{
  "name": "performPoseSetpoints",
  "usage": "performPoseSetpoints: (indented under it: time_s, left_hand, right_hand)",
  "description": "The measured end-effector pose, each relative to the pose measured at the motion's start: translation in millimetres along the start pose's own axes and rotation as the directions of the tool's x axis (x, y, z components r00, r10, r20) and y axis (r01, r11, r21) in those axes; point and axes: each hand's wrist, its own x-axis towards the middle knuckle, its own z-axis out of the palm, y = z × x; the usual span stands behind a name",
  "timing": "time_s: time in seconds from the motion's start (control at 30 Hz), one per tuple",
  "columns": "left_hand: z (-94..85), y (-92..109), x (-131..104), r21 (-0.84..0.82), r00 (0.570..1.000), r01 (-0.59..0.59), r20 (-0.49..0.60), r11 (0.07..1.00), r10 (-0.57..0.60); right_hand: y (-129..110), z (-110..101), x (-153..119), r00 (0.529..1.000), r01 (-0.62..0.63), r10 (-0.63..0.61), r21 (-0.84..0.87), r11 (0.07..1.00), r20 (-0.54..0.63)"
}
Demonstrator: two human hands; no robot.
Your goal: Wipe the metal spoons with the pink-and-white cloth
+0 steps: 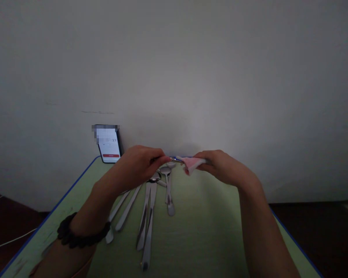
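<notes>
My left hand [143, 162] is closed, its thumb and fingers pinching one end of a shiny metal piece of cutlery [174, 159]. Most of that piece is covered, so I cannot tell its kind. A pink and white cloth [191, 163] is bunched around its other end, gripped by my closed right hand [217, 164]. Both hands are raised over the table. Below and left of them lie several metal pieces, among them a spoon [155, 177], a smaller spoon [166, 170] and a long flat handle [147, 247]. My left forearm hides part of the pile.
The pale green table [197, 231] has a blue edge and stands against a grey-white wall [191, 69]. A phone [109, 146] with a lit screen leans on the wall at the table's back left. A thin white cable [11, 242] runs across the dark floor at left.
</notes>
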Motion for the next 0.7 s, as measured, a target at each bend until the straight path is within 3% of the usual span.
performPoseSetpoints:
  time_s: [0.43, 0.7]
  left_hand:
    - [1.3, 3.4, 1.8, -0.007, 1.0, -0.029, -0.001, 1.0, 0.029]
    - [1.9, 5.7, 3.7, -0.033, 0.999, -0.017, 0.048, 0.999, 0.018]
  right_hand:
    - [-5.8, 3.0, 2.1, 0.993, 0.11, -0.113, 0.101, 0.989, 0.033]
    - [-16.0, -0.9, 2.2, 0.991, 0.1, -0.111, 0.139, 0.985, 0.071]
